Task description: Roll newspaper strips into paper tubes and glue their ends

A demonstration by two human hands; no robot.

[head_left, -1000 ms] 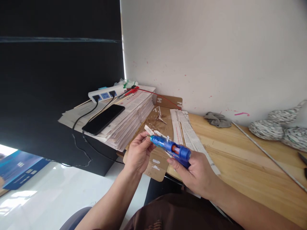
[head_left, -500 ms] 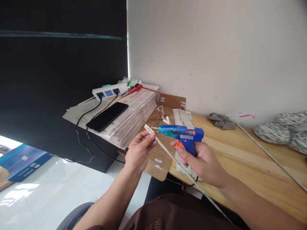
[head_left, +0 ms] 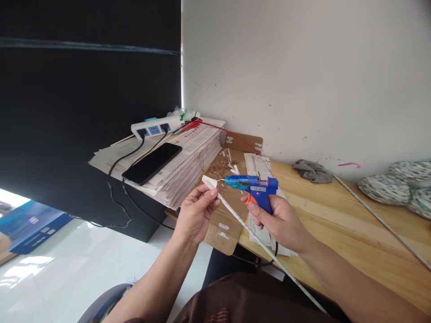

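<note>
Between thumb and fingers, my left hand [head_left: 198, 211] pinches a long thin rolled paper stick [head_left: 262, 244] near its upper end, where a white paper flap stands out. The stick slants down to the right, past my lap. My right hand [head_left: 281, 220] is wrapped round the handle of a blue glue gun [head_left: 251, 184] with an orange trigger and a small red light. The gun's nozzle points left, close beside the paper flap; whether they touch is too small to tell.
A newspaper stack [head_left: 191, 163] holds a black phone [head_left: 153, 163] and a white power strip [head_left: 158, 127] with black cables. Cardboard [head_left: 220, 233] and paper strips lie on the wooden table [head_left: 319, 215]. Farther right are a grey cloth [head_left: 311, 171], another paper stick [head_left: 380, 220] and woven bundles [head_left: 384, 189].
The paper flap at the stick's end has opened wider. The glue gun in my right hand has tilted and shifted slightly. My left hand stays nearly in place.
</note>
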